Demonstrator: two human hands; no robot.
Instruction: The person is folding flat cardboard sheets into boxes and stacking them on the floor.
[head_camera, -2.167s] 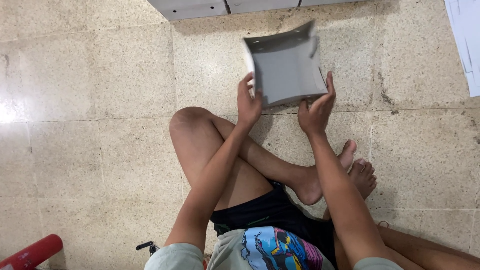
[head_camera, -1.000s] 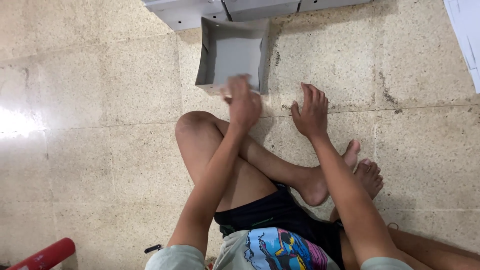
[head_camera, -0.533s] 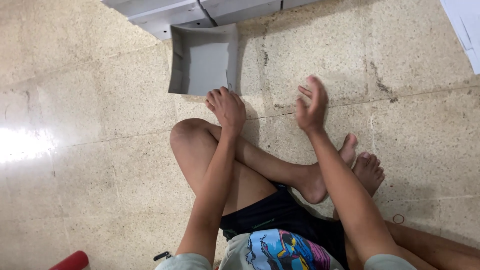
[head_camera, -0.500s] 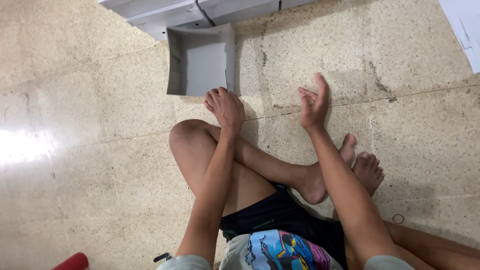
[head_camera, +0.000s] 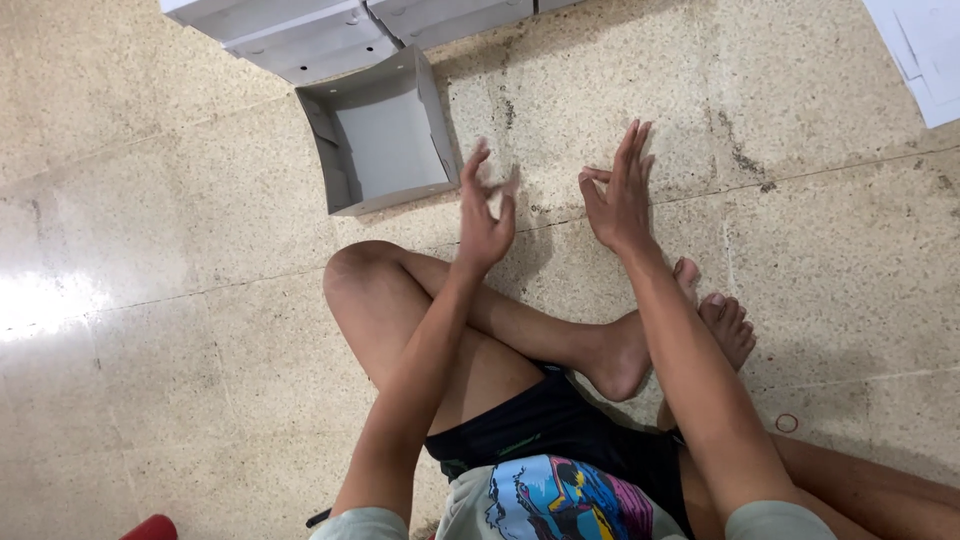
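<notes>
I sit cross-legged on a speckled tile floor. My left hand (head_camera: 485, 212) is raised above my knee with its fingers apart and holds nothing. My right hand (head_camera: 617, 190) is raised beside it, fingers stretched out, also holding nothing. An open grey cardboard box (head_camera: 378, 145), folded into a shallow tray, lies on the floor just beyond and to the left of my left hand. Neither hand touches it.
Several closed grey-white boxes (head_camera: 300, 30) are lined along the top edge behind the tray. White sheets (head_camera: 925, 50) lie at the top right. A small red rubber band (head_camera: 787, 423) lies on the floor at right. A red object (head_camera: 150, 528) shows at the bottom left.
Both hands held the grey box up, then set it on the floor at the left and let go. Both hands have since lifted with fingers spread.
</notes>
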